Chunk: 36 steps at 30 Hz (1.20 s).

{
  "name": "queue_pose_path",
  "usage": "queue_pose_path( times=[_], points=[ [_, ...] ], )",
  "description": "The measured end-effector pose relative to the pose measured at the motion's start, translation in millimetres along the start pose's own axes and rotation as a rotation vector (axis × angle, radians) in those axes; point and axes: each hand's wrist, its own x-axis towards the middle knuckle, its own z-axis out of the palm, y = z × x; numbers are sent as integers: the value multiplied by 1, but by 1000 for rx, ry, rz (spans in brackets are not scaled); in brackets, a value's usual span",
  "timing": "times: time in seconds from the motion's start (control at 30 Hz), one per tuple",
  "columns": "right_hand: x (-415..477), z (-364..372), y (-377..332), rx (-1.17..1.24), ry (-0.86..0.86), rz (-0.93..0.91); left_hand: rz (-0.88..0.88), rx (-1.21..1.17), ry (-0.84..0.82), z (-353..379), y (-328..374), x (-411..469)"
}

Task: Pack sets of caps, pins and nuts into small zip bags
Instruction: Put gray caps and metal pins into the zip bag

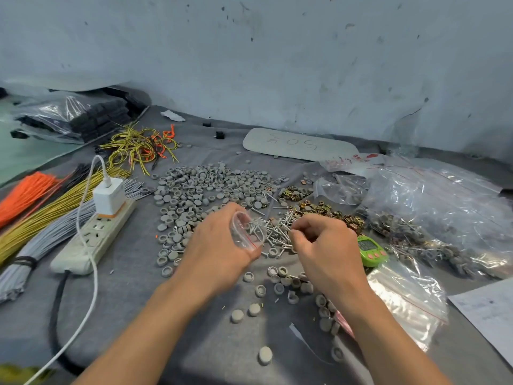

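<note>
Head view, looking down onto a table under grey cloth. Left hand at the middle of the surface, fingers curled round a small clear zip bag and holding it up off the cloth. Red zip line on the bag's right side, so the mouth apparently turned right, toward the pins. Pins heaped just right of the bag, close against its open side, shafts jumbled but mostly running from near-left to far-right. Right hand at the heap's right side, fingers curled, fingertips down among the pins; impossible to tell whether gripping any. Grey caps spread wide from the left hand toward the far edge, with a thinner scatter between the forearms toward the near edge. Brassy nuts just beyond the right hand, toward the far right corner. Green timer just right of the right hand; filled bags along the right edge. Probably the pin step of one set. Coming move judged a short carry leftward from heap to bag mouth, right hand nearer both pins and nuts, left hand nearer the caps. Worth turning each pin's shaft in line with the mouth, since crosswise pins likely to catch on the zip lip.
</note>
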Motion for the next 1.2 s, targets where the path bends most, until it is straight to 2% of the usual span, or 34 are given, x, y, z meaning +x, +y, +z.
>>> queue_pose_path(
  times=[0.07,0.23,0.37,0.5,0.57,0.6,0.7,0.77,0.87,1.07,1.2],
  points=[
    [-8,-3,-6,51,11,-150,19,38,-26,3,1,-2],
    [-20,9,-17,-51,34,-416,82,40,-73,9,4,-6],
    [-18,17,-17,175,-25,-315,77,1,-61,3,4,-5],
    [-10,9,-8,245,95,-192,34,-34,15,-5,-2,-1],
    [-6,3,-3,178,94,-132,18,-41,55,-9,-7,1],
    [-5,2,-1,117,41,-99,18,-43,74,-11,-9,2],
    [-9,6,-1,-138,-231,-34,37,-8,119,-13,-11,2],
    [-14,13,-3,-274,-348,-37,68,43,132,-12,-13,1],
    [-18,20,-6,-402,-370,-85,122,106,137,-9,-13,0],
    [-19,25,-4,-447,-438,-140,142,163,119,1,-10,-2],
    [-17,26,0,-445,-399,-155,163,177,87,5,-10,-3]
  ],
)
